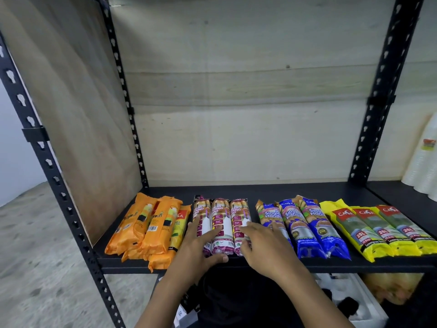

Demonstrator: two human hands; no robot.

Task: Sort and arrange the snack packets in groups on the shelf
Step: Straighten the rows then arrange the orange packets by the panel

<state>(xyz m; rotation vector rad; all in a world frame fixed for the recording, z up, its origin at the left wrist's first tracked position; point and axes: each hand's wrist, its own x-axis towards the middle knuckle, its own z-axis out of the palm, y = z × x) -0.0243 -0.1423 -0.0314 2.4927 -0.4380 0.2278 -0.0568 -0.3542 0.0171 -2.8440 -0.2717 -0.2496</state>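
Observation:
Packets lie in colour groups along the black shelf point(236, 191). From the left: orange packets point(139, 223), three white-and-purple packets point(221, 214), three blue packets point(307, 223), three yellow packets point(378, 230). My left hand point(201, 247) lies flat on the left side of the white-and-purple group, thumb at the shelf's front edge. My right hand point(264, 245) rests with spread fingers on the right white-and-purple packet and touches the nearest blue one. Neither hand grips anything.
Black slotted uprights point(59, 185) frame the shelf, with a plywood panel point(78, 114) on the left side. Stacked white cups point(423, 162) stand at the far right. A white foam box point(364, 301) sits on the level below. The back half of the shelf is bare.

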